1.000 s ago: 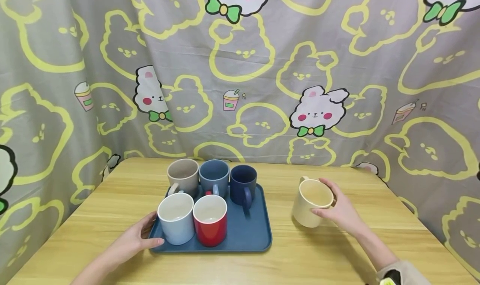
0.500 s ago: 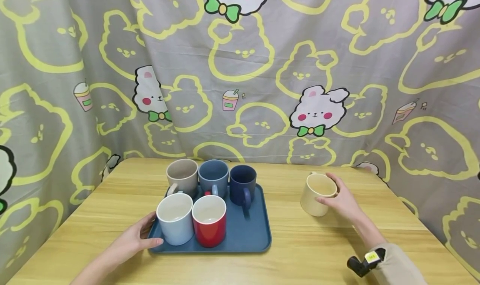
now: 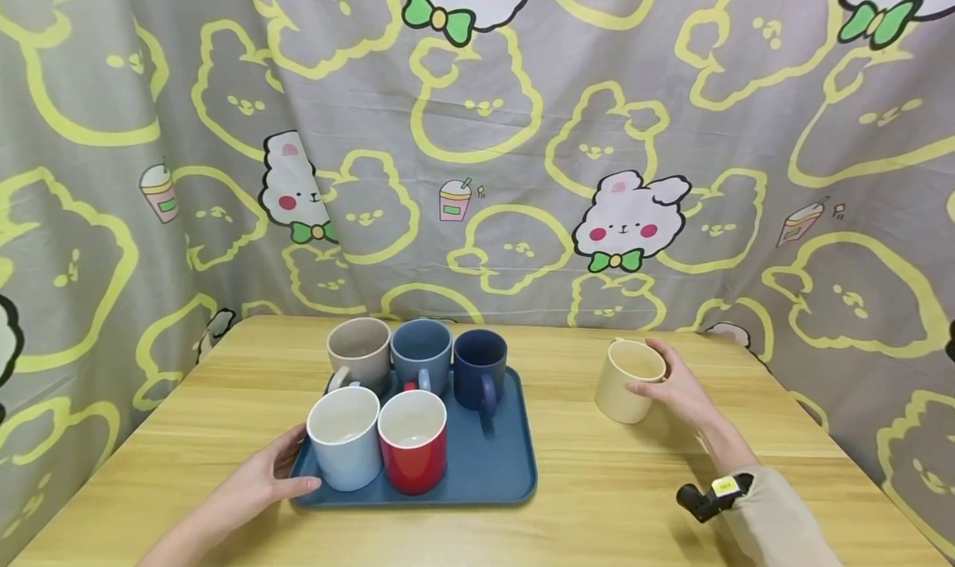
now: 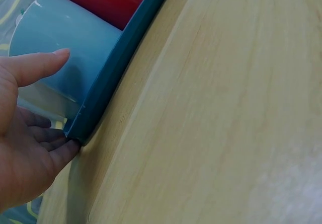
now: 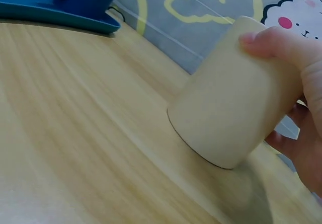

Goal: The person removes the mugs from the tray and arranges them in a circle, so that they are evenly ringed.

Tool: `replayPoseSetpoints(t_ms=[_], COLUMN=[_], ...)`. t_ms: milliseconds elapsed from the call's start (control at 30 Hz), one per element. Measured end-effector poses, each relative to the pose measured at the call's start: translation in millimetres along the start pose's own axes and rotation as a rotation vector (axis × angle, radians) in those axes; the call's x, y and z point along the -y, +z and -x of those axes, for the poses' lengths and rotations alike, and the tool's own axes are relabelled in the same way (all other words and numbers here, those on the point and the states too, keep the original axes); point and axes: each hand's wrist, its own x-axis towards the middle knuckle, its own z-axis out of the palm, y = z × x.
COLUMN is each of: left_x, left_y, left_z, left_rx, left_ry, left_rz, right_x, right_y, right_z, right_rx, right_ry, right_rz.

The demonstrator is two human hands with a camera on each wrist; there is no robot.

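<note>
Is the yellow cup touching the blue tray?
Apart. The head view plainly shows a strip of wooden table between the yellow cup and the blue tray; the right wrist view shows that gap too.

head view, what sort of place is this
Likely a curtained-off indoor tabletop workspace, judging by the wood-grain table, cartoon-print curtain behind it and blue tray of mugs.

Between the right fingers [image 3: 663, 352] I see on my feed a cream mug [image 3: 613, 394]; by the left fingers [image 4: 64, 154], a blue tray [image 3: 488, 461] and pale-blue mug [image 3: 345, 453]; farther off, a red mug [image 3: 418, 467], navy mug [image 3: 468, 378], mid-blue mug [image 3: 408, 365] and taupe mug [image 3: 369, 368]. Beyond both, yellow animal outlines [image 3: 483, 106] pattern the grey curtain [image 3: 627, 53].
</note>
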Motion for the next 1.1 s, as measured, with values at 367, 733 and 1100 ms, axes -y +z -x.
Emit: replayPoseSetpoints(t_ms=[367, 733, 1100], left_x=[1.8, 0.3, 1.4], left_y=[0.1, -0.2, -0.4], left_z=[0.7, 0.8, -0.1], left_rx=[-0.002, -0.010, -0.009], left_ry=[-0.008, -0.004, -0.004], left_rz=[-0.020, -0.027, -0.054], right_x=[-1.5, 4.2, 41.4], right_y=[-7.2, -12.7, -18.2], right_z=[-8.1, -8.6, 7.8], right_rx=[0.068, 0.087, -0.024], right_ry=[0.002, 0.001, -0.106], right_rz=[-0.053, -0.005, 0.087])
